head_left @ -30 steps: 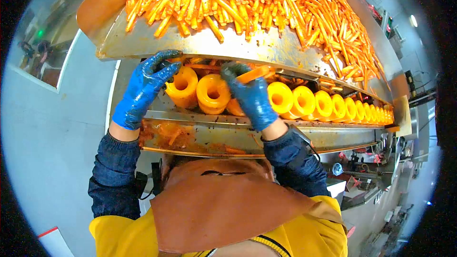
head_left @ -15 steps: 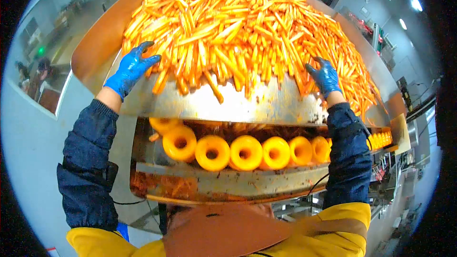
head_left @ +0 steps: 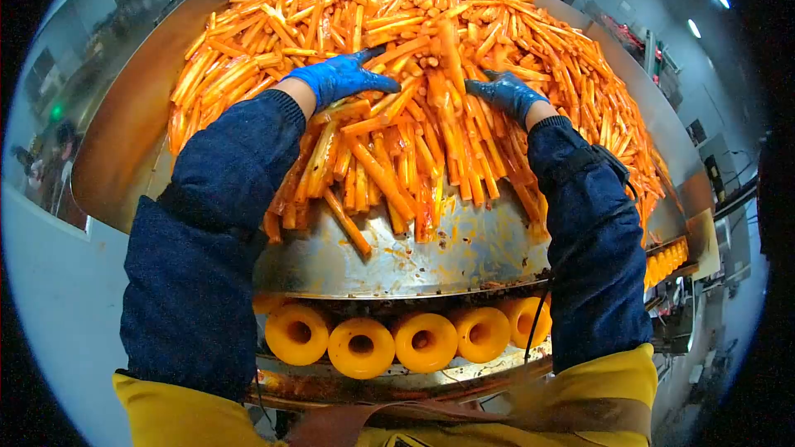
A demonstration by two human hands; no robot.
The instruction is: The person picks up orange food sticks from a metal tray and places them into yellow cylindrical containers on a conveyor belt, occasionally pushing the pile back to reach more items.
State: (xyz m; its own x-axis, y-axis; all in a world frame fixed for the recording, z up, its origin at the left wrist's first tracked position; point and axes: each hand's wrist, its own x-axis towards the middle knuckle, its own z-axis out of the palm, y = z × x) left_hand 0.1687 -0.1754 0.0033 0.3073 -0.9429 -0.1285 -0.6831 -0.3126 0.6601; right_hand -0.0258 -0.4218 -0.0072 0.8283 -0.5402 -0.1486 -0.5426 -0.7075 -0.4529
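A big heap of long, glossy orange sticks (head_left: 389, 174) covers the metal tray (head_left: 356, 269); they look like oily cut food. My left hand (head_left: 344, 81), in a blue glove, lies on the heap left of centre, thumb and fingers spread. Opposite it, my right hand (head_left: 507, 95), in a darker blue glove, rests among the sticks with its fingers apart. Between the two hands the sticks are bunched, and one thick stick (head_left: 450, 58) points upward. Some fingertips are hidden by the pile. Several stick ends hang toward the tray's near edge.
Below the near edge runs a row of yellow funnel-shaped cups (head_left: 422, 339), which continues at the right (head_left: 667, 263). A curved metal wall (head_left: 116, 141) surrounds the tray. A black cable (head_left: 538, 323) crosses the cups. Machinery stands farther right.
Both hands have moved inward and farther over the heap, toward each other. Sticks between them are bunched and piled higher. My body leans closer, so the tray looks larger.
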